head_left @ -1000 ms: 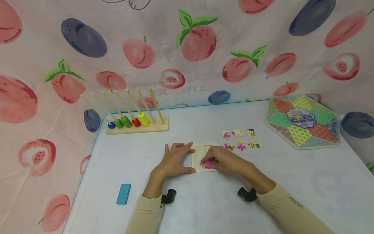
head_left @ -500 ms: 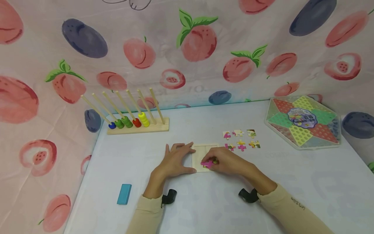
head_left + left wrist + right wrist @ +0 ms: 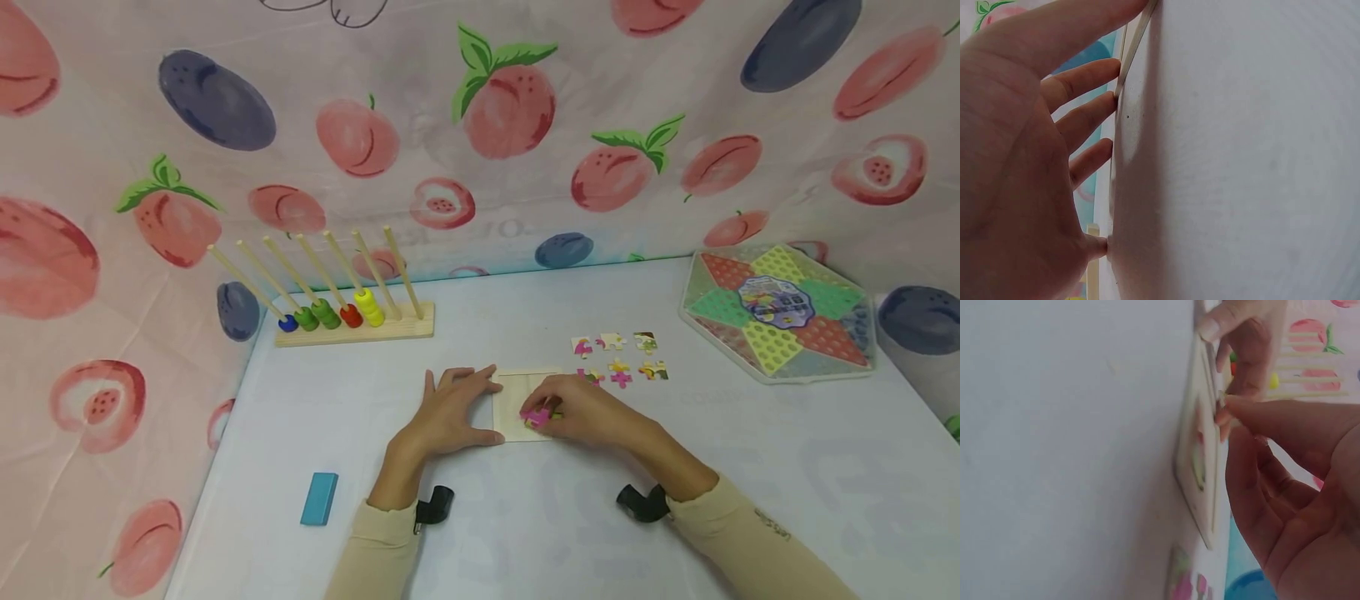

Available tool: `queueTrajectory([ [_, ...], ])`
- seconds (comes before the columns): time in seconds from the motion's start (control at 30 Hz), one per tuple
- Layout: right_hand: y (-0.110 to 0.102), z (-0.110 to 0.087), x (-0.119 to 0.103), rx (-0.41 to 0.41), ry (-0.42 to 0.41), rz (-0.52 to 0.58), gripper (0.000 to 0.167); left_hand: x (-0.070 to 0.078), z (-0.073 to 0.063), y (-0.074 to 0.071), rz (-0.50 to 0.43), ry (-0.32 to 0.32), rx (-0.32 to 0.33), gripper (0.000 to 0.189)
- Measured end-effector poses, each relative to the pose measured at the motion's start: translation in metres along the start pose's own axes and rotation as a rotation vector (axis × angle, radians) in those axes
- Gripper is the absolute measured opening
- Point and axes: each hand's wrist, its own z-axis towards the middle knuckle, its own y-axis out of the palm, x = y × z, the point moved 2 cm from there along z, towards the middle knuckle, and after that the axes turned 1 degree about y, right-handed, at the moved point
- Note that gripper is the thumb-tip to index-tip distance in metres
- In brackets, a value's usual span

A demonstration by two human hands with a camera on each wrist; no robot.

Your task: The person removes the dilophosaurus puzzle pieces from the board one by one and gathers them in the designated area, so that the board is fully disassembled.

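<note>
A shallow pale wooden puzzle tray [image 3: 512, 430] lies flat at the middle of the table. My left hand [image 3: 447, 410] is at its left side, fingers spread and fairly straight, with thumb and fingertips touching the tray's edge. Over the tray, my right hand [image 3: 587, 412] pinches a pink puzzle piece [image 3: 535, 417] between thumb and fingers. In the right wrist view a coloured piece [image 3: 1199, 459] shows blurred in the tray [image 3: 1186, 450]; the right fingers hide part of the tray in the head view. Beyond the right hand, several loose puzzle pieces [image 3: 620, 379] lie in two rows.
A wooden peg rack [image 3: 390, 327] with coloured beads stands at the back left. To the left front lies a blue block [image 3: 319, 498]. A hexagonal board-game box [image 3: 778, 312] sits at the back right, near a fruit-print cloth [image 3: 510, 192] hanging behind the table.
My right hand has shifted slightly to the right with the pink puzzle piece, whose angle has turned a little. The left hand stays on the tray's edge.
</note>
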Motion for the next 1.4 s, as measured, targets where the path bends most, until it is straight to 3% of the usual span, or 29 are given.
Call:
queueTrajectory([
  [0.3, -0.021, -0.014, 0.009, 0.028, 0.015, 0.046, 0.032, 0.0, 0.0, 0.001, 0.003, -0.01, -0.001, 0.072],
  [1.0, -0.077, -0.055, 0.039, 0.169, 0.029, -0.049, 0.027, -0.001, 0.0, 0.002, -0.009, -0.008, -0.001, 0.071],
  [1.23, -0.081, -0.064, 0.049, 0.145, 0.032, -0.012, 0.027, -0.001, -0.001, 0.001, -0.015, -0.008, 0.004, 0.071],
  [1.4, -0.078, -0.07, 0.057, 0.096, 0.098, 0.032, 0.029, -0.001, 0.0, 0.002, -0.01, -0.007, 0.007, 0.071],
])
